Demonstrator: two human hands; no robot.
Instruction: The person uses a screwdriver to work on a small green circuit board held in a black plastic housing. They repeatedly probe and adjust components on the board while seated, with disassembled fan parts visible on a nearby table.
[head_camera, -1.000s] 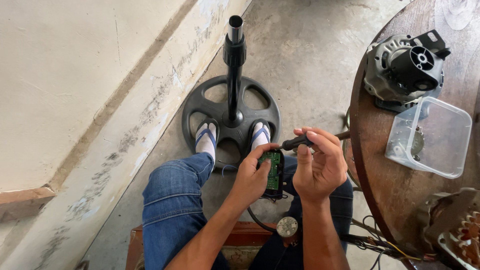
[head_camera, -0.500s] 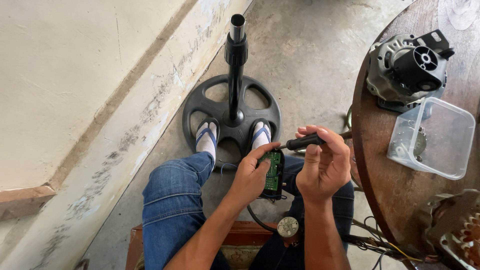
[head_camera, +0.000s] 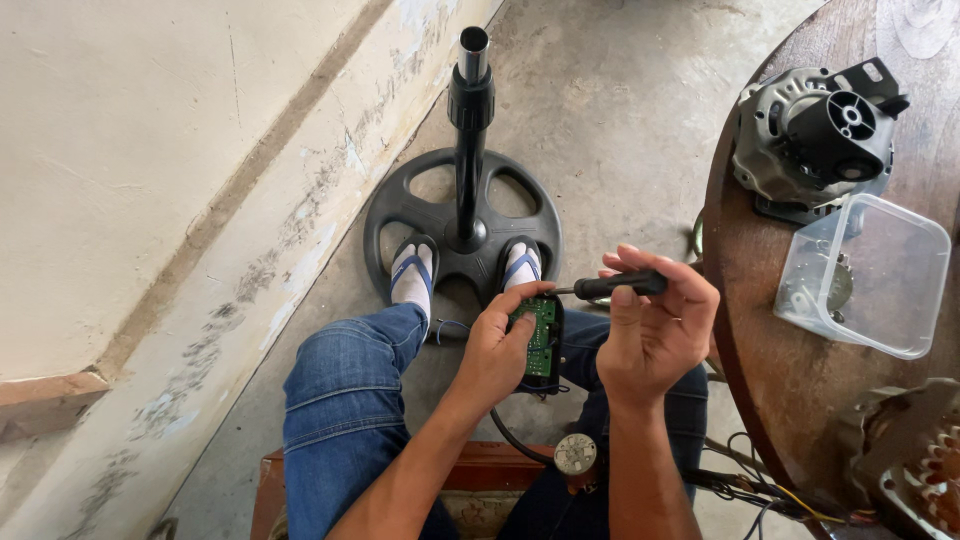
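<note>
My left hand (head_camera: 497, 345) grips a small black housing with a green circuit board (head_camera: 541, 335) in it, held over my lap. My right hand (head_camera: 655, 330) holds a black-handled screwdriver (head_camera: 618, 285) level, its thin shaft pointing left at the top edge of the board. A black cable runs down from the housing to a round silver knob part (head_camera: 575, 453) between my knees. I sit in blue jeans, my feet in sandals resting on the fan stand's base.
A black fan stand with a round spoked base (head_camera: 400, 215) and upright pole (head_camera: 470, 120) stands on the concrete floor in front. At right, a round wooden table (head_camera: 770, 380) carries a grey fan motor (head_camera: 820, 135), a clear plastic box (head_camera: 865, 270) and another motor part (head_camera: 915, 470). A wall runs along the left.
The screwdriver has swung down a little and its tip has come closer to the board. My left hand keeps the board in the same place.
</note>
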